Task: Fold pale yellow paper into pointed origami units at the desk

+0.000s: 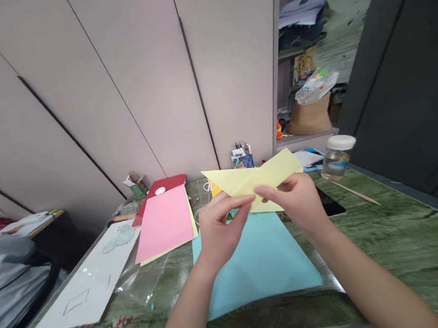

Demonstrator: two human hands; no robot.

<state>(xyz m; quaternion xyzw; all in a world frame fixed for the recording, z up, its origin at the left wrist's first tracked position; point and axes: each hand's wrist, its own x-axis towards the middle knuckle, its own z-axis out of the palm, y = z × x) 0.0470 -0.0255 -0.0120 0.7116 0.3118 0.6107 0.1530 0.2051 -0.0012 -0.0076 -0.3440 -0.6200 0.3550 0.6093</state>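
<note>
A folded sheet of yellow paper [276,172] is held up above the table between both hands. One pointed corner sticks out to the left and a folded strip slants up to the right. My left hand [224,224] pinches its lower edge between thumb and index finger. My right hand [299,198] grips it from the right, thumb on the near face and fingers behind, out of sight. Beneath the hands a sheet of light blue paper [263,266] lies on the green marbled table [408,250].
Pink paper [165,221] over yellow sheets lies left, beside a white sheet with drawings [87,280] and clear plastic film [141,281]. Behind stands a pen box [242,159]. At right are a lidded jar [338,159], a wooden stick [353,192] and a dark tablet [330,203].
</note>
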